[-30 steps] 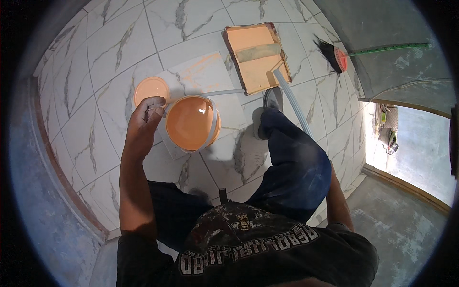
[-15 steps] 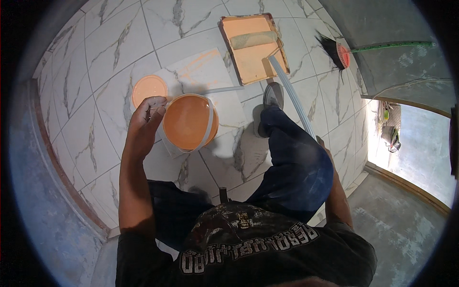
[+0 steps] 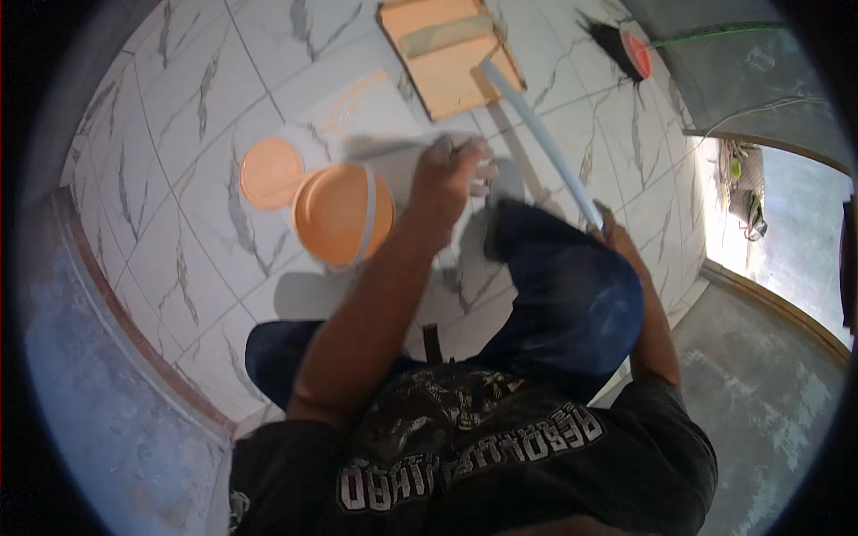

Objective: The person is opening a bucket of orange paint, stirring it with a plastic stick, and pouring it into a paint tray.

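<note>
My right hand (image 3: 611,234) is closed round the lower end of the light grey-blue pole of a paint roller (image 3: 547,138), beside my right knee. The roller's sleeve lies across a shallow paint tray (image 3: 453,87) coated with peach-orange paint. My left hand (image 3: 450,183) hovers between the bucket and my right shin, blurred, its fingers loosely bent and apart, with nothing visible in them. To its left stands an open bucket (image 3: 342,214) of orange paint, its white handle leaning over the opening. A round orange lid (image 3: 272,173) lies beside the bucket.
A paint-smeared pale sheet (image 3: 362,109) lies on the marble-look tiles behind the bucket. A broom (image 3: 617,46) with black bristles and a green stick lies at the far right. Bare walls edge both sides, with a bright doorway (image 3: 728,237) at the right.
My left hand has moved right, from the bucket's left rim to past its right side. More of my right hand shows on the pole. The view has shifted slightly.
</note>
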`<state>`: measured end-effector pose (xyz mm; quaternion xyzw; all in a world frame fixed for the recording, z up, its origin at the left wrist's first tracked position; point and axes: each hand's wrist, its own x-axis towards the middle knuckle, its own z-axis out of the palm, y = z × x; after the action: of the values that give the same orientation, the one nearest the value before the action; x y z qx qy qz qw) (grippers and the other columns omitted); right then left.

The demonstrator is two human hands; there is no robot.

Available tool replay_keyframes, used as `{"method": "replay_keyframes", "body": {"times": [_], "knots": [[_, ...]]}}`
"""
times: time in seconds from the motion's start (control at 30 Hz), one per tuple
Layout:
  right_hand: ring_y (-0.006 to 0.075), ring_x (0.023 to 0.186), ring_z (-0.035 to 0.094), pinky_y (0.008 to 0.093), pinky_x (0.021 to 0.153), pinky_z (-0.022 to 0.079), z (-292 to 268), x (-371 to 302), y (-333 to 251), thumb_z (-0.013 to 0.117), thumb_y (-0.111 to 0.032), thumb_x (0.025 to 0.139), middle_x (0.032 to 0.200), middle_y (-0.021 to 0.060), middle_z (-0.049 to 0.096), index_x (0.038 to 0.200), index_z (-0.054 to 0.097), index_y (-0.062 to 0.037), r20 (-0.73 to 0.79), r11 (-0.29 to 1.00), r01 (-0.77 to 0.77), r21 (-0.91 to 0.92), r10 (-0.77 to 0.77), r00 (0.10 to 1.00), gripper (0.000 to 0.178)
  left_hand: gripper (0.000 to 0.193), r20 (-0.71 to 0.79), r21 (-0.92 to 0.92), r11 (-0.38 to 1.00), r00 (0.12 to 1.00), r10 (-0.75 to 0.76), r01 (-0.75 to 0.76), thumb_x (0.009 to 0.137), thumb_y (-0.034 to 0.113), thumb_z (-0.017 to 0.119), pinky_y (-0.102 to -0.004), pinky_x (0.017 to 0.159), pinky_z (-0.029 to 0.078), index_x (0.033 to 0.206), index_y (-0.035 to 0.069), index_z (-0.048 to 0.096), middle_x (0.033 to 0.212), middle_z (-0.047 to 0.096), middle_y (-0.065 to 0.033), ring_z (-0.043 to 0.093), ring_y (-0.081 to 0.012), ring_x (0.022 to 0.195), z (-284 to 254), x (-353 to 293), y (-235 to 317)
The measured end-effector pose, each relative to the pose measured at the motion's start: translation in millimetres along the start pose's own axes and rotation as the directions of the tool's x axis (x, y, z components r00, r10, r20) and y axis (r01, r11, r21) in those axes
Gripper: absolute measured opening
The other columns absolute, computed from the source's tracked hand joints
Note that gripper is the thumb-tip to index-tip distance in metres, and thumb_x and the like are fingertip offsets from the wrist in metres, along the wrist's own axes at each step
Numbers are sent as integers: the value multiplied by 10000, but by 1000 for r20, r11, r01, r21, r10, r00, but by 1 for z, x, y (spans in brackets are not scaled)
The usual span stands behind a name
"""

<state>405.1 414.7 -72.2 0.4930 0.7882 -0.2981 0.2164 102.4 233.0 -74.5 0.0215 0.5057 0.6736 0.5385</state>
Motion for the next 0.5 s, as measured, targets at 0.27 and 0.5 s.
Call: {"method": "replay_keyframes", "body": {"times": [0.27, 0.5], "knots": [[459, 1052, 603, 461, 870, 468, 42, 24, 21, 498, -321, 960, 1081, 325, 610, 1473, 237, -51, 42, 980, 3, 199, -11, 999, 636, 325, -721, 243, 944, 693, 21, 224, 908, 219, 578, -410, 839, 489, 1171, 31, 545, 1131, 613, -141, 638, -296, 979, -56, 222, -205], [423, 1074, 607, 429, 875, 474, 49, 35, 18, 537, -203, 952, 1152, 326, 584, 1492, 234, -110, 105, 964, -36, 264, 8, 994, 626, 317, -599, 654, 662, 785, 159, 365, 927, 281, 564, -392, 892, 504, 1111, 23, 579, 1162, 619, -171, 620, -316, 1067, -113, 305, -249]]}}
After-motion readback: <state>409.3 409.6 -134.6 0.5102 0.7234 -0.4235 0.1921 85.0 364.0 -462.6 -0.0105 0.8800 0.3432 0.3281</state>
